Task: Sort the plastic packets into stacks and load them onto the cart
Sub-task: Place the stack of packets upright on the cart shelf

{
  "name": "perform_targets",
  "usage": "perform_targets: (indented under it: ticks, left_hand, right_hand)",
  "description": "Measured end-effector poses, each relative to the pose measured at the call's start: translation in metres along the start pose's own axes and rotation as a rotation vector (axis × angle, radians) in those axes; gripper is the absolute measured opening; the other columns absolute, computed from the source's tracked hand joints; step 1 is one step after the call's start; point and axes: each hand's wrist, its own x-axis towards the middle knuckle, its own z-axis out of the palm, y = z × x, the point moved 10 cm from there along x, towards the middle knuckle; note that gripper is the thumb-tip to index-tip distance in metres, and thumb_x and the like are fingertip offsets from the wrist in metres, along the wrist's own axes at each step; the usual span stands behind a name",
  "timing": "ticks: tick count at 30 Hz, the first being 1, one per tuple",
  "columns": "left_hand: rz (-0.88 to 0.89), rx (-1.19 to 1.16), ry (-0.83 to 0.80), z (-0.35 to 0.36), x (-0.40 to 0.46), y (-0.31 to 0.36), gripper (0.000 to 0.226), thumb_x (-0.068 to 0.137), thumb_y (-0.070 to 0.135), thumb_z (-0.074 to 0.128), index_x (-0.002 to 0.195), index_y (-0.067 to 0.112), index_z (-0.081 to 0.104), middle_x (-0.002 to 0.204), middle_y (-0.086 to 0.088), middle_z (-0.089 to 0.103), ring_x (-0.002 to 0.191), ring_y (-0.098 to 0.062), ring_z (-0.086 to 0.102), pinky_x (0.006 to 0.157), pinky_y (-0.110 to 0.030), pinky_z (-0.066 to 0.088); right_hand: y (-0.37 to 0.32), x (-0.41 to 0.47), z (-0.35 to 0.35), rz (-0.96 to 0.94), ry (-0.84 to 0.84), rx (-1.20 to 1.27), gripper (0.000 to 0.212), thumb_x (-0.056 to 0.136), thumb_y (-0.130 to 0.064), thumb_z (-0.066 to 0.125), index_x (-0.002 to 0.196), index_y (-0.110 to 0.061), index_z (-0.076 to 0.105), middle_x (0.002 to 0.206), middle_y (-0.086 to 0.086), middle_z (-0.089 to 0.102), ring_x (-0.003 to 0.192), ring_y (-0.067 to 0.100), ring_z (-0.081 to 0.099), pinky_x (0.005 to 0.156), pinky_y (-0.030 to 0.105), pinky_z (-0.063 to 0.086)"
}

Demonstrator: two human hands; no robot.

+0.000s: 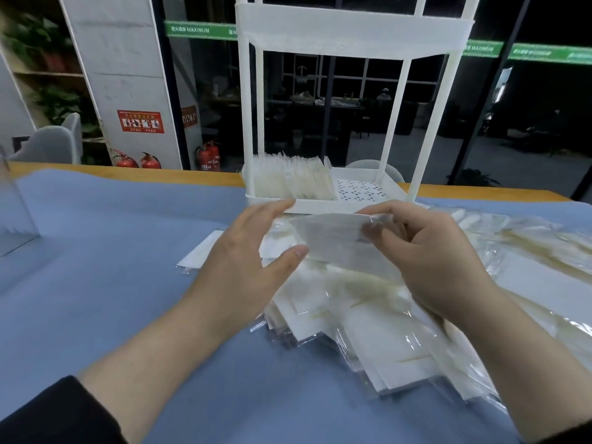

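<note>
My right hand (429,254) pinches a clear plastic packet (333,235) by its right end and holds it above the table. My left hand (243,251) is spread beside the packet's left end, thumb touching its lower edge, fingers straight. Beneath both hands lies a loose pile of white and clear packets (368,322), spreading off to the right. The white cart (352,36) stands just behind the hands. Its bottom tray (362,190) holds a row of upright packets (294,181) on the left side; the right side shows bare perforated floor.
A blue cloth (96,267) covers the table, with a wooden edge (128,173) at the back. A clear acrylic box (12,213) stands at the far left. More packets (528,251) lie scattered at the right. Chairs and fire extinguishers stand beyond the table.
</note>
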Motion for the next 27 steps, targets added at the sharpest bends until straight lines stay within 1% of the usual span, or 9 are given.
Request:
perform_targets:
  ticks: [3,6,8,12,15,17,19,22,27]
  left_hand:
    - [0.02,0.025,0.014,-0.007,0.001,0.005,0.058,0.088,0.045,0.069,0.136,0.057,0.039,0.138,0.042,0.034,0.122,0.033,0.022,0.094,0.011,0.013]
    - [-0.057,-0.091,-0.048,0.001,0.0,-0.004,0.039,0.086,0.04,0.076,0.119,0.051,0.057,0.117,0.036,0.059,0.112,0.023,0.046,0.092,0.0,0.034]
    - [-0.115,-0.251,-0.083,0.009,0.0,-0.011,0.023,0.087,0.028,0.079,0.102,0.039,0.066,0.097,0.019,0.071,0.096,-0.002,0.065,0.087,-0.023,0.05]
    - [-0.101,-0.272,-0.061,0.006,0.002,-0.009,0.013,0.09,0.017,0.076,0.087,0.024,0.065,0.072,0.016,0.066,0.065,-0.002,0.056,0.064,-0.015,0.043]
    - [-0.095,-0.298,0.006,-0.006,0.004,-0.011,0.024,0.089,0.02,0.077,0.096,0.036,0.061,0.086,0.011,0.071,0.075,-0.012,0.065,0.072,-0.026,0.053]
    - [-0.109,-0.282,-0.008,-0.005,0.004,-0.013,0.037,0.088,0.024,0.078,0.105,0.049,0.056,0.097,0.005,0.068,0.084,-0.023,0.065,0.082,-0.042,0.056]
    - [-0.115,-0.216,-0.093,0.006,0.0,-0.013,0.049,0.088,0.029,0.077,0.114,0.059,0.048,0.108,0.011,0.061,0.088,-0.012,0.061,0.084,-0.028,0.053]
    - [-0.104,-0.135,-0.133,0.016,-0.004,-0.006,0.038,0.088,0.042,0.072,0.116,0.057,0.051,0.107,0.026,0.057,0.098,0.007,0.053,0.079,-0.002,0.039]
    - [-0.089,-0.133,-0.152,0.024,-0.003,-0.008,0.01,0.092,0.034,0.073,0.097,0.035,0.064,0.091,0.019,0.067,0.087,-0.003,0.061,0.076,-0.018,0.045]
  right_hand:
    - [-0.006,-0.002,0.008,-0.035,-0.056,0.119,0.008,0.095,-0.024,0.068,0.093,-0.029,0.074,0.063,0.013,0.056,0.06,0.03,0.047,0.061,0.031,0.041]
    - [-0.009,-0.006,0.022,-0.051,-0.134,0.254,0.012,0.09,-0.031,0.068,0.099,-0.027,0.074,0.094,0.03,0.065,0.081,0.042,0.061,0.082,0.056,0.052]
    - [-0.007,-0.007,0.03,-0.032,-0.175,0.317,0.012,0.092,-0.027,0.066,0.102,-0.022,0.073,0.097,0.022,0.071,0.09,0.041,0.066,0.086,0.053,0.053]
    - [0.0,-0.008,0.038,-0.061,-0.248,0.091,0.033,0.087,-0.046,0.069,0.118,-0.037,0.062,0.11,-0.009,0.072,0.102,0.01,0.068,0.089,0.034,0.051]
    - [0.005,-0.007,0.033,-0.033,-0.231,0.042,0.066,0.071,-0.061,0.074,0.13,-0.055,0.045,0.125,-0.02,0.06,0.12,0.004,0.058,0.1,0.031,0.047]
    - [0.008,-0.006,0.035,-0.034,-0.234,-0.049,0.056,0.076,-0.057,0.074,0.126,-0.057,0.047,0.122,-0.022,0.061,0.118,0.004,0.057,0.1,0.031,0.047]
    - [0.009,-0.006,0.038,-0.04,-0.251,-0.139,0.044,0.082,-0.049,0.075,0.119,-0.054,0.052,0.115,-0.025,0.063,0.112,-0.005,0.056,0.097,0.021,0.045]
    - [0.009,-0.007,0.032,-0.044,-0.223,-0.147,0.056,0.079,-0.047,0.077,0.125,-0.053,0.046,0.118,-0.028,0.059,0.113,-0.01,0.052,0.094,0.014,0.042]
    - [0.016,-0.009,0.045,-0.042,-0.349,-0.276,0.035,0.084,-0.039,0.076,0.113,-0.046,0.057,0.107,-0.023,0.063,0.101,-0.001,0.058,0.094,0.033,0.049]
